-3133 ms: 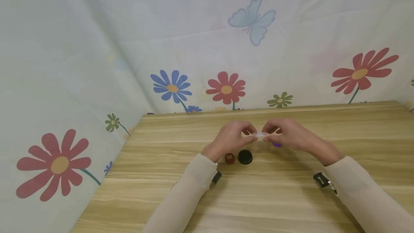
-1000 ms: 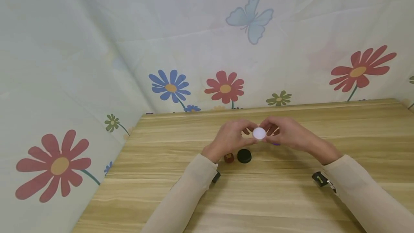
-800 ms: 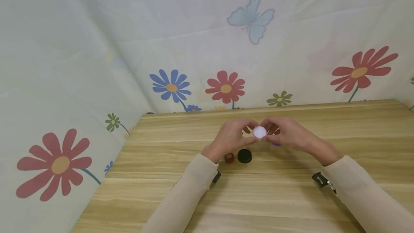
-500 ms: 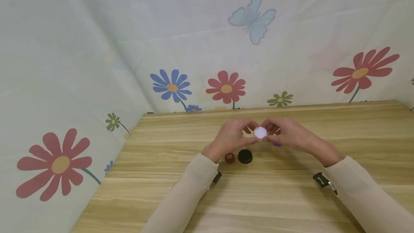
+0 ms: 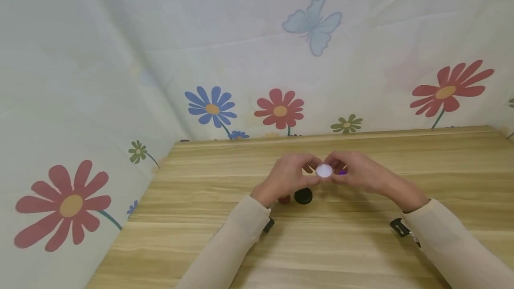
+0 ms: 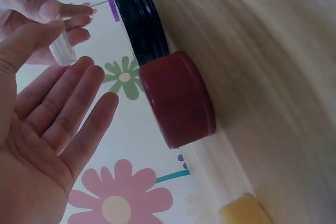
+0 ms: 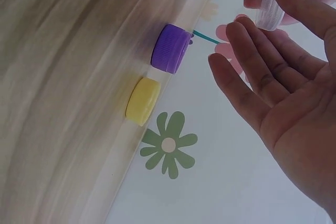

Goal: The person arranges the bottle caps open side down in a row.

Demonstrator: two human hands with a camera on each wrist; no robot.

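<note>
Above the table, a small translucent white bottle cap [image 5: 324,170] is held between both hands, its round face turned up toward the head camera. My left hand [image 5: 286,174] pinches its left side with thumb and fingertips; my right hand [image 5: 358,171] pinches the opposite side. Ribbed edges of the cap [image 7: 270,10] show in the right wrist view. Below the left hand lie a black lid [image 5: 303,196] and a dark red cap [image 5: 284,199], the latter partly covered by the wrist. A purple cap [image 5: 342,172] peeks out behind the right hand's fingers.
In the right wrist view a yellow cap [image 7: 143,101] stands near the purple one. An orange-yellow piece [image 6: 245,211] shows at the bottom of the left wrist view. Behind the wooden table [image 5: 329,253] hangs a flower-printed cloth [image 5: 249,61].
About three seconds ago the white cap was seen edge-on; its round face has since tilted toward the head camera. Over the last half second, both hands have sunk slightly with it.
</note>
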